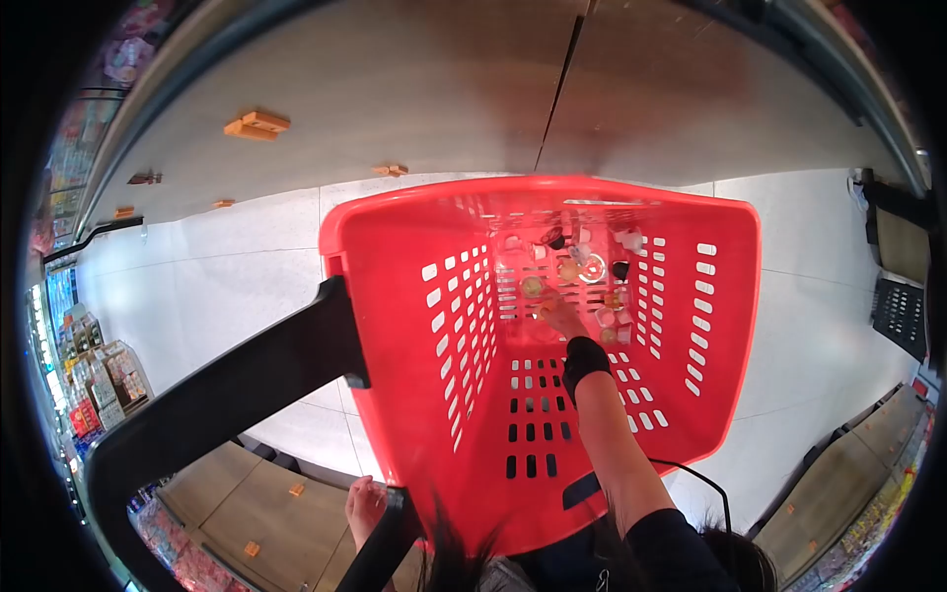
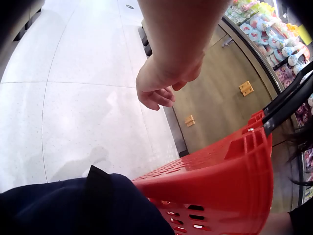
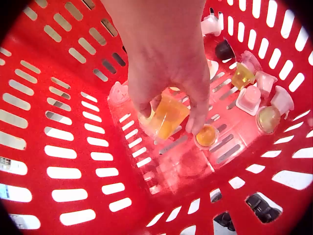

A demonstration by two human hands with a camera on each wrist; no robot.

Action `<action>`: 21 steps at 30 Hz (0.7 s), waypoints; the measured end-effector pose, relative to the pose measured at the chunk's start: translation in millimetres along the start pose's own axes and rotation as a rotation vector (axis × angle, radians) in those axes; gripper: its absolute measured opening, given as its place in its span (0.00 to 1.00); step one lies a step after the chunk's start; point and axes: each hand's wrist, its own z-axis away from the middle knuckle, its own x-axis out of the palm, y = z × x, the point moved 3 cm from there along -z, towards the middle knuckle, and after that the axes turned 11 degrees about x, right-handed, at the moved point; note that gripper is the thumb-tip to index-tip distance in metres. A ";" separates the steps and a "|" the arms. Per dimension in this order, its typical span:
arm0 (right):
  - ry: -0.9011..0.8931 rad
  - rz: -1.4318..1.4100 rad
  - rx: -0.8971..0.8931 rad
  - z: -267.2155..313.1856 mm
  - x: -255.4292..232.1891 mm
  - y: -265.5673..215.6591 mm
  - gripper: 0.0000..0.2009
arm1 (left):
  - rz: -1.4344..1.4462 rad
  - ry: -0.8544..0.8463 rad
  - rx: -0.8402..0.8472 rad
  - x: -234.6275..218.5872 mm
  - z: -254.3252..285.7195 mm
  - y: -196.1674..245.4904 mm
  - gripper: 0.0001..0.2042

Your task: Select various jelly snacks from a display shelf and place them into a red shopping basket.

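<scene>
Deep inside a red basket (image 1: 395, 395), the right hand (image 1: 564, 318) reaches down among small cups. The right wrist view has this hand (image 3: 164, 73) pinching an orange jelly cup (image 3: 170, 116) between thumb and fingers. Beside its fingertips lies another orange cup (image 3: 206, 135) on the basket floor. Pink, yellow and dark cups are grouped to one side, among them a yellow one (image 3: 242, 76) and a dark one (image 3: 224, 50). The left hand (image 1: 366, 505) is outside the basket by the black handle (image 1: 227, 370); in the left wrist view this hand (image 2: 161, 83) hangs loosely curled, holding nothing.
Pale tiled floor (image 1: 197, 286) surrounds the basket. Brown cabinet panels (image 1: 395, 89) with small orange blocks (image 1: 258, 124) stand beyond it, and more panels are at the lower left. Shelves of packaged goods (image 1: 99, 390) line the left. A dark basket (image 1: 899, 316) is at the right.
</scene>
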 end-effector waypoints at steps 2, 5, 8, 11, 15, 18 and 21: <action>-0.064 0.140 -0.041 -3.5 2.8 6.4 0.19 | -0.028 -0.002 0.002 5.1 12.5 18.0 0.07; 0.059 0.031 -0.010 40.3 -24.5 -6.6 0.19 | -0.039 0.004 0.023 13.8 39.0 52.6 0.07; 0.044 -0.071 0.020 89.4 -52.2 -26.2 0.18 | -0.093 -0.001 0.094 2.6 64.5 81.8 0.08; 0.097 -0.145 -0.135 132.7 -74.9 -42.5 0.18 | -0.023 0.099 0.120 -0.6 97.3 118.9 0.08; -0.018 -0.480 -0.073 211.8 -114.8 -74.6 0.20 | 0.066 0.097 0.113 -4.6 143.8 184.7 0.09; -0.031 -0.540 -0.239 285.4 -154.8 -103.6 0.17 | 0.092 0.041 0.211 3.3 176.5 233.6 0.09; 0.006 -0.518 -0.481 361.7 -203.9 -143.2 0.17 | 0.076 0.021 0.305 10.1 203.1 273.3 0.10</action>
